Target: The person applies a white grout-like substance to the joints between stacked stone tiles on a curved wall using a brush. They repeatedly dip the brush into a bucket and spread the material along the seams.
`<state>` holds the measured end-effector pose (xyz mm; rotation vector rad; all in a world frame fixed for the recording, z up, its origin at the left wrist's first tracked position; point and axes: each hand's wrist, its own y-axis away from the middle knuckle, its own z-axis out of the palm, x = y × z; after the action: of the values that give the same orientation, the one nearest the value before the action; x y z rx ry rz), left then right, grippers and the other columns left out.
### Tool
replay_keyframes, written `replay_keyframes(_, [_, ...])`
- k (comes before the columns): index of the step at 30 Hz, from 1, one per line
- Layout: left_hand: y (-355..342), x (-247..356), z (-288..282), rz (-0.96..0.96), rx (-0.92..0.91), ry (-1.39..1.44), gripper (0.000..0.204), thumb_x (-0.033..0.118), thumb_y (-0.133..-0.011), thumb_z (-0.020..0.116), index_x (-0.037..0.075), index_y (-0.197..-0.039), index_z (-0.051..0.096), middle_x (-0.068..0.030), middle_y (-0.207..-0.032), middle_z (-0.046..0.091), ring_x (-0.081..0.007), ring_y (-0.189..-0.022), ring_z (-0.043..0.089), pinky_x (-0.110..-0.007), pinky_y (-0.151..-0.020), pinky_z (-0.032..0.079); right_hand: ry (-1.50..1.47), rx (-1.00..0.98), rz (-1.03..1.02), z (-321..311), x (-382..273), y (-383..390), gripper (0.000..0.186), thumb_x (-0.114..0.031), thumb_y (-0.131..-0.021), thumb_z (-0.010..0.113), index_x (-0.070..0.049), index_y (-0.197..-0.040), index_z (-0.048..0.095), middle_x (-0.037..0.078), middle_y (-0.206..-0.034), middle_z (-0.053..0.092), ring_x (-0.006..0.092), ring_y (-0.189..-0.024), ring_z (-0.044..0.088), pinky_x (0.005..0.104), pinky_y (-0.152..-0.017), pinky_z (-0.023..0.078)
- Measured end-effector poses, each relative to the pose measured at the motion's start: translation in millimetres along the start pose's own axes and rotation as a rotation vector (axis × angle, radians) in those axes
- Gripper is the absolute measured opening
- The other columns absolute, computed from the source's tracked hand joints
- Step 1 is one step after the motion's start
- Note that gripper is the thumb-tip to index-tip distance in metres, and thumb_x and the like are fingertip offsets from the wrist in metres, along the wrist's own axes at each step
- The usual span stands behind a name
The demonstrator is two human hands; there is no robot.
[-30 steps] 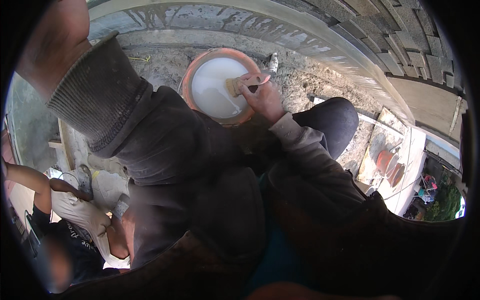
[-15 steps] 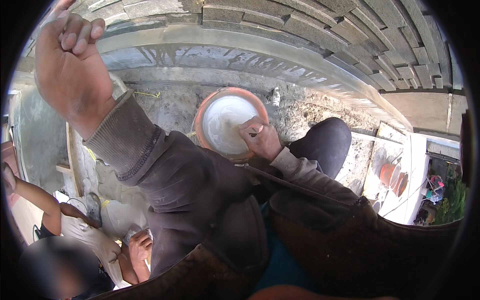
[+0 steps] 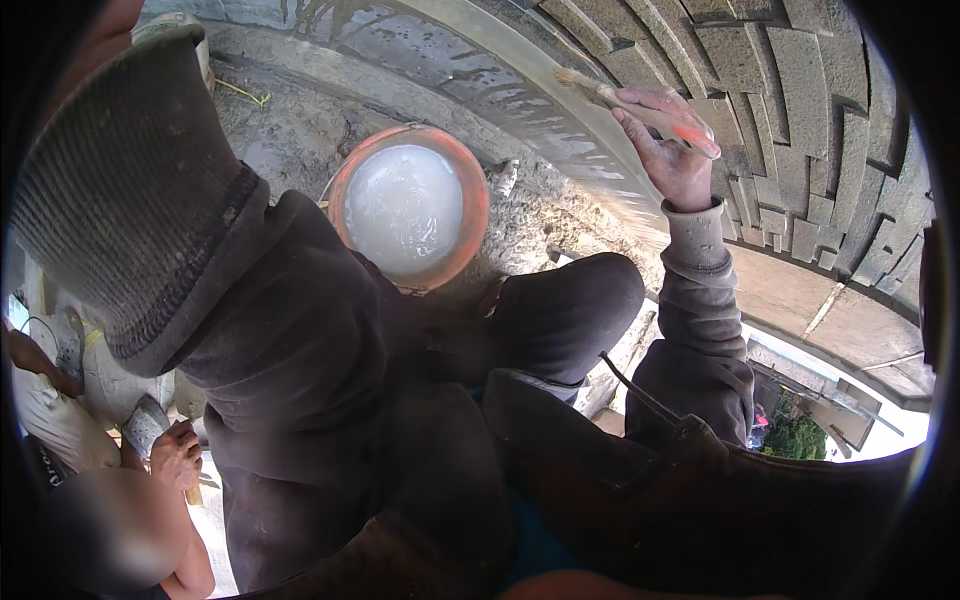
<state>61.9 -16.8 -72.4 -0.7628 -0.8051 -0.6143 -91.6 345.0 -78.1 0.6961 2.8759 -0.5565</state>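
My right hand point(image 3: 675, 160) is raised at the upper right, its fingers wrapped round a paintbrush point(image 3: 635, 108). The brush has pale bristles that point left toward the wall ledge and a handle with an orange end. The bristles are beside the ledge; I cannot tell whether they touch it. A reddish-orange bucket point(image 3: 474, 215) holding milky white liquid point(image 3: 405, 210) stands on the ground, left of my raised hand. Only a blurred bit of my left hand point(image 3: 98, 40) shows at the upper left edge, past its wide grey cuff; its fingers are out of sight.
A wall of stacked stone strips point(image 3: 745, 75) curves across the upper right. Below it runs a smooth ledge point(image 3: 475, 35) with wet streaks. My bent knee point(image 3: 590, 290) lies near the bucket. At the lower left a co-worker's hand point(image 3: 176, 456) is close by.
My right hand has left the bucket and risen right to the stone wall with the paintbrush. My left forearm has shifted left and fills more of the view. The bucket appears further left.
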Motion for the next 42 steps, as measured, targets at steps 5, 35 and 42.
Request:
replay_keyframes(5, [50, -6, 13, -0.118, -0.031, -0.071, 0.047, 0.01, -0.097, 0.051, -0.02, -0.133, 0.048, -0.0002, -0.077, 0.04, -0.0102, -0.072, 0.041, -0.032, -0.077, 0.039, 0.01, -0.324, -0.044, 18, 58, -47, 0.014, -0.013, -0.09, 0.079, -0.009, -0.103, 0.079, 0.007, -0.109, 0.078, 0.025, -0.095, 0.076, 0.034, -0.083, 0.061])
replay_keyframes(35, [186, 24, -162, -0.817, -0.442, -0.881, 0.045, 0.011, -0.097, 0.052, -0.018, -0.132, 0.048, -0.0018, -0.08, 0.041, -0.0115, -0.074, 0.042, -0.033, -0.079, 0.039, -0.229, 0.105, 0.148, 56, -22, -98, 0.017, -0.019, -0.096, 0.073, -0.004, -0.102, 0.075, 0.009, -0.093, 0.075, 0.0191, -0.084, 0.074, 0.0331, -0.073, 0.059])
replay_keyframes(42, [273, 96, -275, -1.349, -0.525, -1.172, 0.044, 0.011, -0.097, 0.052, -0.018, -0.132, 0.048, -0.0021, -0.081, 0.041, -0.0118, -0.075, 0.042, -0.033, -0.079, 0.039, 0.15, 0.514, 0.871, 38, 95, 110, 0.023, -0.025, -0.089, 0.076, -0.008, -0.103, 0.077, 0.014, -0.096, 0.077, 0.0319, -0.096, 0.075, 0.0402, -0.091, 0.056])
